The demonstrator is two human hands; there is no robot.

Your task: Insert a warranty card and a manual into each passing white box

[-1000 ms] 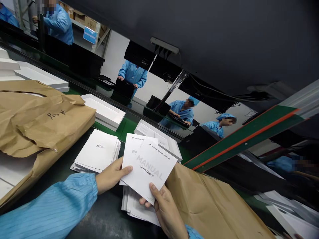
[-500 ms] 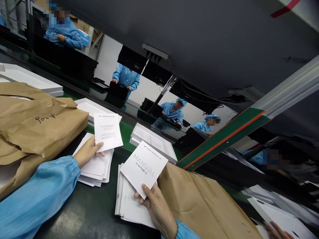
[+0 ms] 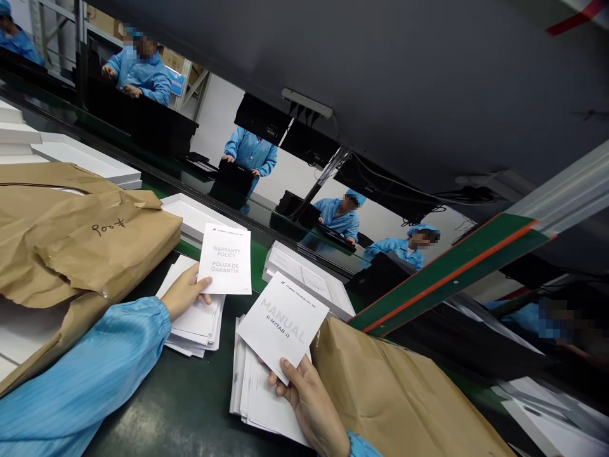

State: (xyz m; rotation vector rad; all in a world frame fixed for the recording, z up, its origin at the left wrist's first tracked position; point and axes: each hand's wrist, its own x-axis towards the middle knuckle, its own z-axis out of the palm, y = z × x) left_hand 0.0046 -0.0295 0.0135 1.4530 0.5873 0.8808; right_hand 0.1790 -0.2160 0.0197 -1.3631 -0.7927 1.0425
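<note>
Left hand (image 3: 183, 295), grip pinched on the warranty card (image 3: 225, 259), holding it up above the left stack (image 3: 195, 324) on the worktop (image 3: 166, 406). Right hand (image 3: 311, 406), at 4 o'clock from the left, grips the manual (image 3: 282, 324) by its lower corner over the right stack (image 3: 259, 397). Brown paper bag (image 3: 399, 393) at 3 o'clock of that stack, touching it; another brown bag (image 3: 71, 241) at 9 o'clock of the card.
</note>
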